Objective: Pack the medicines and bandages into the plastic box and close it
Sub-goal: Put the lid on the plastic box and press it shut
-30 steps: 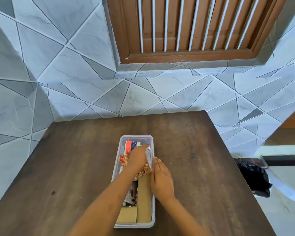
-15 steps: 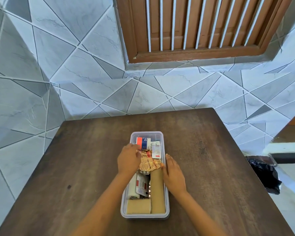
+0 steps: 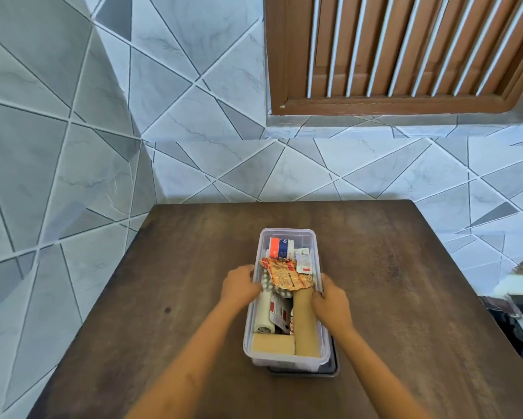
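A clear plastic box [image 3: 287, 362] stands mid-table, its long side running away from me. Inside lie an orange, blue and white tub [image 3: 279, 247] at the far end, a white packet [image 3: 304, 261], an orange foil strip [image 3: 287, 275] over a silver blister pack [image 3: 267, 285], a white tape roll [image 3: 264, 313], a red-and-white carton [image 3: 279, 311] and two tan bandage rolls [image 3: 305, 323]. My left hand [image 3: 239, 287] grips the left wall; my right hand [image 3: 329, 300] curls over the right rim. A dark lid [image 3: 334, 365] shows under the box's near end.
The dark wooden table [image 3: 390, 282] backs onto a grey tiled wall, with tiled wall to its left too. A brown louvred window [image 3: 405, 55] sits above. A black bag [image 3: 509, 331] lies on the floor beyond the table's right edge.
My left hand has come out of the box and moved to its left wall. My right hand has curled onto the right rim. A dark lid now shows beneath the near end.
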Tool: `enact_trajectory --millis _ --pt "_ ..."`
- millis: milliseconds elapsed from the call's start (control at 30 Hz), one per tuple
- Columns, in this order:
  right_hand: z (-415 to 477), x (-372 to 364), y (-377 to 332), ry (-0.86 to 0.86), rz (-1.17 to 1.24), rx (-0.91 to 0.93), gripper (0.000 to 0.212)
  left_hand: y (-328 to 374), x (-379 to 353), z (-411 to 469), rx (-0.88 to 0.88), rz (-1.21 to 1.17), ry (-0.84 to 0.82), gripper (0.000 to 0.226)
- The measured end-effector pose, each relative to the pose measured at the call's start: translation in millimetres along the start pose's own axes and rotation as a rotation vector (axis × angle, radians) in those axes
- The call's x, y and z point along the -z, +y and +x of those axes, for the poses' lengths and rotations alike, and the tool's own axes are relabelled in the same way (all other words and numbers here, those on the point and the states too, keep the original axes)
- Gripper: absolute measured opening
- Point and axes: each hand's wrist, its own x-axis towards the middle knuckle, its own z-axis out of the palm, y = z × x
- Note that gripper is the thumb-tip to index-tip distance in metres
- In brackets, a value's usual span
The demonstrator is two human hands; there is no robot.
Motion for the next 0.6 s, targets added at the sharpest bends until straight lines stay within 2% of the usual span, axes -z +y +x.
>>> enact_trajectory --millis 133,200,300,400,467,600 --pt "1 -23 -27 0.000 0.008 0.098 0.028 -20 30 -5 -0.008 0.004 0.057 0.022" --pt "0 -36 -41 -0.016 0.026 0.126 0.030 -32 45 -8 0.011 0.023 0.097 0.003" --pt "-2 -58 -59 -0.080 0.065 0.137 0.035 -49 64 -14 0.065 0.009 0.145 0.027" --pt "-4 -78 -73 -0.151 0.078 0.142 0.040 -68 79 -19 0.103 0.013 0.173 0.008" --pt "-6 -90 -78 -0.217 0.077 0.146 0.043 -82 84 -21 0.129 0.020 0.187 0.029" --pt "-9 -107 -81 -0.265 0.033 0.125 0.047 -94 84 -27 0.187 -0.010 0.203 0.038"
